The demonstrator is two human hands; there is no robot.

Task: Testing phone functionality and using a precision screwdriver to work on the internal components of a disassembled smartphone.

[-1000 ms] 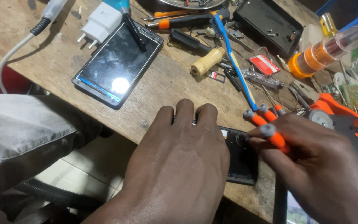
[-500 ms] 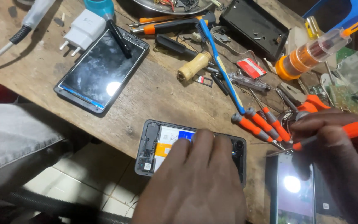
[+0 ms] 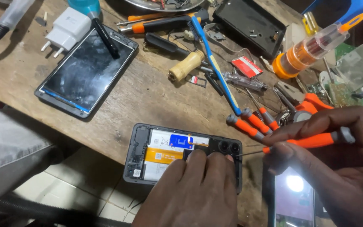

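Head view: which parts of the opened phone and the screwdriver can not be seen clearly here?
- Opened phone: its lower right part is hidden under the left hand.
- Orange screwdriver: the tip is too thin to show what it touches; the right hand covers part of the handle.
- Lit screen: cut off by the bottom edge.

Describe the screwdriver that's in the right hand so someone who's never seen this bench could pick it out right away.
Start at the opened phone lying at the near edge of the wooden bench, pressed down by the left hand. Just to its right, the right hand pinches an orange-handled screwdriver, its thin tip aimed at the phone's camera corner. Unlike the similar orange screwdrivers lying loose beside it, this one is lifted, nearly level, held in fingers.
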